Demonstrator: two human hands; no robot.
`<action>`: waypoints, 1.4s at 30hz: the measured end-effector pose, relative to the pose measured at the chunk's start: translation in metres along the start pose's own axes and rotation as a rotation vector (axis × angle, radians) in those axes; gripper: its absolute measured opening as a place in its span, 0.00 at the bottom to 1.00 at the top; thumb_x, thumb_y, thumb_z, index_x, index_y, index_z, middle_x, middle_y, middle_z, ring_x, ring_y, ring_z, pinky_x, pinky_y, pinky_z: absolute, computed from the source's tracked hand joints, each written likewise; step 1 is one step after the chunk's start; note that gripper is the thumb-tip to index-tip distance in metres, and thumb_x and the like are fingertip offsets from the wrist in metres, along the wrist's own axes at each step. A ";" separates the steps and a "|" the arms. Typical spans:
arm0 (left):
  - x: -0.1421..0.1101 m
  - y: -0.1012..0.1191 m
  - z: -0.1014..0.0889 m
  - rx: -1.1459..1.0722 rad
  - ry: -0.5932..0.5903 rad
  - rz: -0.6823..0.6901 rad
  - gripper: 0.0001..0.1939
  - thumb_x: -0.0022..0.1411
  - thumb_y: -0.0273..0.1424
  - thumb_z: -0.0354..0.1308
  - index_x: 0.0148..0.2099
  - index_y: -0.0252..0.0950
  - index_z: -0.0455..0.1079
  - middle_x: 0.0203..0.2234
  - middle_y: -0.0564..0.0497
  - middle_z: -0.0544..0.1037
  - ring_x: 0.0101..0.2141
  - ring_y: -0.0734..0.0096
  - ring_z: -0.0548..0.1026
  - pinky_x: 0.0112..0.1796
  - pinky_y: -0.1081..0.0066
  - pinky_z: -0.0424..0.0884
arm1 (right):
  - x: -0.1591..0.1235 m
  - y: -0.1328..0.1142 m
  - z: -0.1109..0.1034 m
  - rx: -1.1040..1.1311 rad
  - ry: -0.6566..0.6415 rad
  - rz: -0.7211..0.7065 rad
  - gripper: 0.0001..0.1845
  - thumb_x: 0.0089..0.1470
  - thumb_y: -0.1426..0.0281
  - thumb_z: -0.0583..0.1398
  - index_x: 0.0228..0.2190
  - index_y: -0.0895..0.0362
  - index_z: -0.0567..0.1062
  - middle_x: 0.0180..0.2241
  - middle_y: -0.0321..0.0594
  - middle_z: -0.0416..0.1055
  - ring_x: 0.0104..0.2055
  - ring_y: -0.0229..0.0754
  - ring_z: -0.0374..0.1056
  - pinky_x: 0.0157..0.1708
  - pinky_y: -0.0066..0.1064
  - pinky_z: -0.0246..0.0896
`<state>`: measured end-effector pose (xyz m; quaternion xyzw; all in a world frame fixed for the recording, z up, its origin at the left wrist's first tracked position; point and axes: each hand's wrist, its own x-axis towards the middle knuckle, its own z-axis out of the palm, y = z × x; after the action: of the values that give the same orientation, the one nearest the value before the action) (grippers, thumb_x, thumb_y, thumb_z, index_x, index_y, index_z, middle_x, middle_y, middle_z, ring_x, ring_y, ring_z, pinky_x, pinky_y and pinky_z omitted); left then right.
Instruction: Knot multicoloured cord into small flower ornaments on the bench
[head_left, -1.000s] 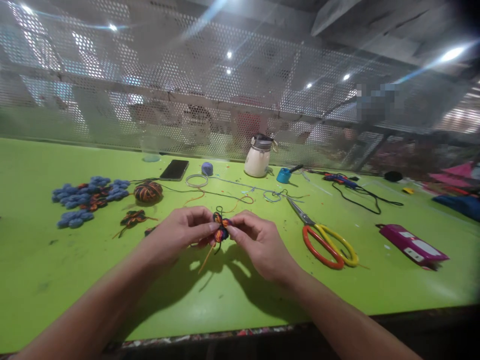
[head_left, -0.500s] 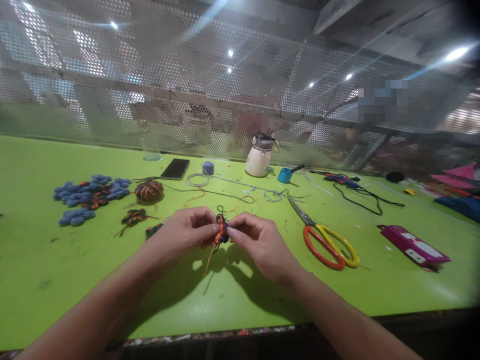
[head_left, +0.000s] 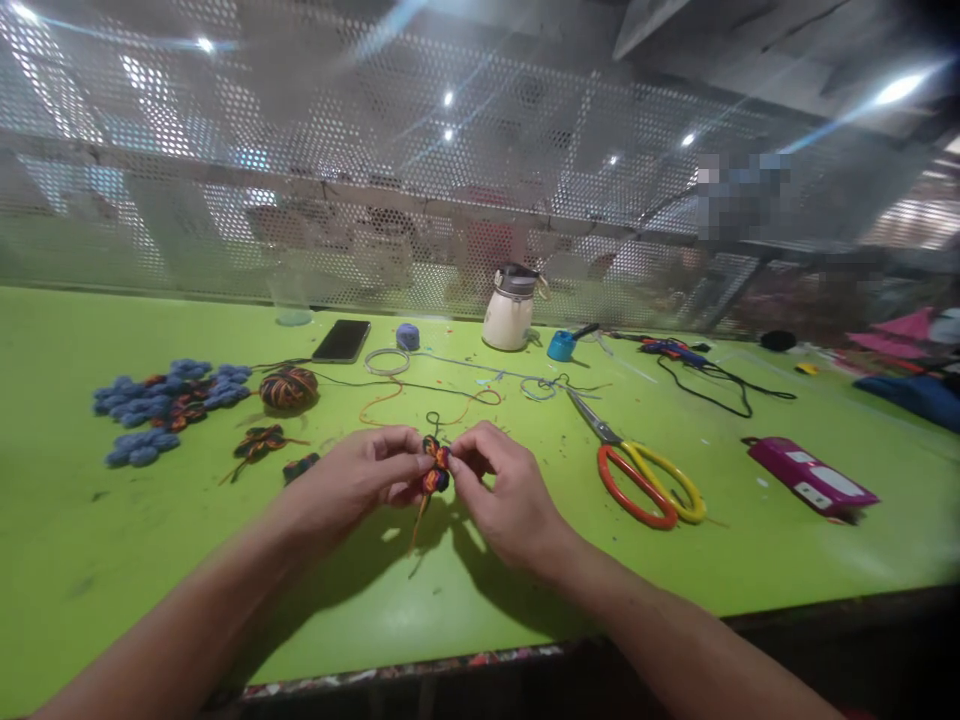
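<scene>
Between my two hands, a small crocheted flower [head_left: 436,468] in dark, orange and purple yarn is held above the green table [head_left: 480,610]. My left hand [head_left: 382,468] pinches its left side with thumb and fingertips. On the other side, my right hand [head_left: 499,490] grips the right edge the same way. A dark yarn loop sticks up from the flower, and an orange tail hangs below. Left of my hands lie a similar multicolour flower [head_left: 260,442] and a partly covered dark crocheted piece [head_left: 300,467]. Beyond them rests a variegated yarn ball [head_left: 289,388].
Blue crocheted flowers [head_left: 142,447] are grouped at the left. Scissors [head_left: 637,485] with red and yellow handles lie at the right, near a purple power strip [head_left: 814,476]. Farther back are a phone [head_left: 342,341], a blue yarn ball [head_left: 407,337], a white jug [head_left: 508,318] and a blue pot [head_left: 561,346].
The crocheted flower has turned in my fingers, so more of its petals face me. Both hands stay pinched on it. The whole view has shifted slightly.
</scene>
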<state>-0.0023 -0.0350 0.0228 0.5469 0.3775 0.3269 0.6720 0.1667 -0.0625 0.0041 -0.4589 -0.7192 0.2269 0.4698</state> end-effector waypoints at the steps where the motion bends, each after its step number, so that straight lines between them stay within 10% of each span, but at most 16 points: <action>1: 0.000 0.000 0.000 0.039 0.006 0.015 0.08 0.50 0.31 0.64 0.30 0.32 0.70 0.22 0.54 0.71 0.25 0.77 0.65 0.29 0.74 0.60 | 0.001 0.000 0.000 0.048 -0.021 0.058 0.05 0.54 0.72 0.55 0.27 0.59 0.69 0.25 0.36 0.64 0.27 0.35 0.58 0.28 0.29 0.55; 6: 0.000 0.001 0.002 0.149 0.058 0.028 0.09 0.46 0.31 0.66 0.30 0.32 0.71 0.23 0.53 0.73 0.27 0.74 0.68 0.31 0.73 0.60 | 0.003 -0.004 -0.001 0.208 -0.108 0.220 0.07 0.54 0.69 0.56 0.27 0.60 0.69 0.23 0.35 0.63 0.25 0.34 0.58 0.26 0.28 0.55; 18: 0.001 0.001 -0.005 -0.190 -0.016 -0.053 0.05 0.48 0.25 0.65 0.29 0.32 0.72 0.25 0.53 0.73 0.26 0.78 0.68 0.29 0.76 0.63 | 0.002 -0.006 -0.009 0.102 -0.059 -0.152 0.09 0.54 0.74 0.57 0.38 0.58 0.73 0.34 0.42 0.69 0.35 0.39 0.64 0.35 0.32 0.63; 28: -0.002 0.002 -0.004 -0.133 -0.090 0.001 0.08 0.49 0.26 0.66 0.34 0.33 0.73 0.25 0.53 0.73 0.27 0.78 0.68 0.28 0.77 0.61 | 0.007 -0.009 -0.010 0.561 -0.114 0.254 0.05 0.50 0.70 0.61 0.30 0.60 0.74 0.26 0.36 0.70 0.27 0.33 0.63 0.30 0.29 0.60; 42: -0.005 0.004 -0.004 -0.094 -0.085 -0.003 0.07 0.50 0.28 0.66 0.32 0.34 0.71 0.23 0.53 0.74 0.25 0.77 0.67 0.27 0.76 0.58 | 0.001 -0.012 -0.012 0.169 -0.039 0.028 0.08 0.56 0.69 0.56 0.27 0.59 0.70 0.27 0.37 0.64 0.29 0.36 0.59 0.30 0.30 0.56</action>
<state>-0.0083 -0.0370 0.0276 0.5275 0.3338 0.3198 0.7128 0.1722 -0.0686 0.0188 -0.4232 -0.7000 0.3022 0.4894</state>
